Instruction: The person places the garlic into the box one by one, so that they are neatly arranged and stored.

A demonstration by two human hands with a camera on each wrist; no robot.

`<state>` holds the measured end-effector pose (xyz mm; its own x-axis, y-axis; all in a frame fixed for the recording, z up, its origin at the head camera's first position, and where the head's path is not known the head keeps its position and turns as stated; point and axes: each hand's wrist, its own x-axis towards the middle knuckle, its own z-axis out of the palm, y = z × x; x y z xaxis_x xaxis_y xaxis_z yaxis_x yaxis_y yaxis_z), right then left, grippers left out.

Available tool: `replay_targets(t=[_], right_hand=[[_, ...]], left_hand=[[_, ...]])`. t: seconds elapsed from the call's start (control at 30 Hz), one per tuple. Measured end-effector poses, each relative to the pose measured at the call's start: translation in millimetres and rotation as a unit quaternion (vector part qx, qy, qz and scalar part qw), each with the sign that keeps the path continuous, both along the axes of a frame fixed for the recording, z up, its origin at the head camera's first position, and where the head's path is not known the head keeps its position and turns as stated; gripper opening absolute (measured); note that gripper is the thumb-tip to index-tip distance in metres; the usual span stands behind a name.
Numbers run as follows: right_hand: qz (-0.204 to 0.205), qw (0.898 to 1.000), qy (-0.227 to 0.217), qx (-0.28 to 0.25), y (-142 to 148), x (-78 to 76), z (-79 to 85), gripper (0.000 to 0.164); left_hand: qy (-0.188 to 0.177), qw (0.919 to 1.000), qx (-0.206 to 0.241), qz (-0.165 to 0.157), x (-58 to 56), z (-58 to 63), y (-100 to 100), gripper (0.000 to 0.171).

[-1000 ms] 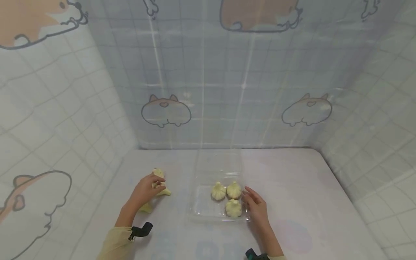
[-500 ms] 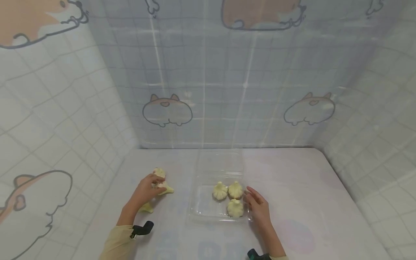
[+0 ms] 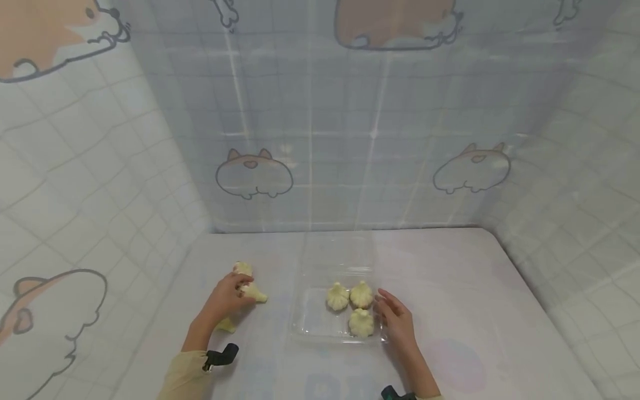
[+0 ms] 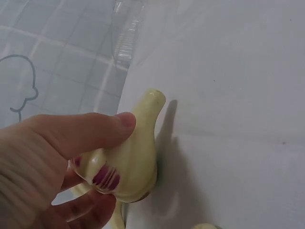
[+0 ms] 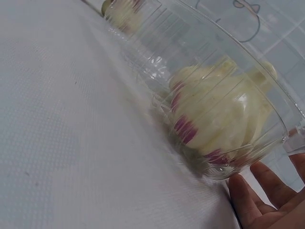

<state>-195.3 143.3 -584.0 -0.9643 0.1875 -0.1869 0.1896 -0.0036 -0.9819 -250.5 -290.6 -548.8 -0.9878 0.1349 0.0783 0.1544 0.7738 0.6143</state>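
A left hand pinches a garlic bulb in its grip (the right hand loose beside the clear box), apparently a pickup, likely calling next for a clean lift.

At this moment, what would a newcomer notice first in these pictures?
Probably the cartoon animals on the backdrop, large in the head view. Then the three garlic bulbs in the right part of the clear plastic container, beside the right hand. In the left wrist view, the purple-streaked bulb held by the left hand stands out.
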Motion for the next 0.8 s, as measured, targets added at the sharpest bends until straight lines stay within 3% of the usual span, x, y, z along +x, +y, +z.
replay_targets(t=[0.33, 0.57, 0.8], right_hand=[[0.0, 1.0, 0.004, -0.001, 0.6, -3.4, -2.2, 0.04], [0.0, 1.0, 0.007, -0.004, -1.7, -7.9, -0.6, 0.04], [0.002, 1.0, -0.007, -0.001, -2.6, -2.5, -3.4, 0.04]], left_hand=[[-0.028, 0.9995, 0.0, 0.017, -1.5, 4.3, 5.6, 0.049], [-0.021, 0.9998, 0.008, 0.001, -6.2, 7.7, 2.6, 0.047], [-0.013, 0.9981, 0.06, -0.008, 6.3, 12.9, 6.6, 0.052]])
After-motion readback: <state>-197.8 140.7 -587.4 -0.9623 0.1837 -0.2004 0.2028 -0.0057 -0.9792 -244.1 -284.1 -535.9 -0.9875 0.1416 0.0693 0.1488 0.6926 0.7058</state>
